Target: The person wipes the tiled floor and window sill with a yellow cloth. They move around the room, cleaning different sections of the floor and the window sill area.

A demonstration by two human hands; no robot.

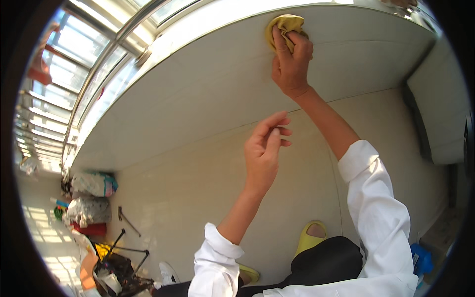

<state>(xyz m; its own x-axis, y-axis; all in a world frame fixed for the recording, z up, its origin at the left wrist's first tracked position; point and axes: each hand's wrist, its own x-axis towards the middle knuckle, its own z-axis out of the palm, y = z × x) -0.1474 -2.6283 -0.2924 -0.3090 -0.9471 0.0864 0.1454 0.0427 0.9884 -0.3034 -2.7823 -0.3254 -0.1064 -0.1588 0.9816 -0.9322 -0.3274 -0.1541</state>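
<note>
A crumpled yellow cloth (289, 23) is pressed flat against the light tiled wall (207, 78) below the window ledge, near the wall's top edge. My right hand (293, 61) grips it, with the fingers spread over its folds. Lower and to the left, my left hand (266, 144) hangs in the air above the floor. Its fingers are loosely curled and apart, and nothing is in them.
Metal railings (100, 67) and windows run along the upper left. Stuffed bags (89, 211), a hammer (129, 222) and a folding frame (130, 249) lie at the lower left. A white shoe (168, 274) stands nearby. A blue plastic object (422, 260) is at the lower right.
</note>
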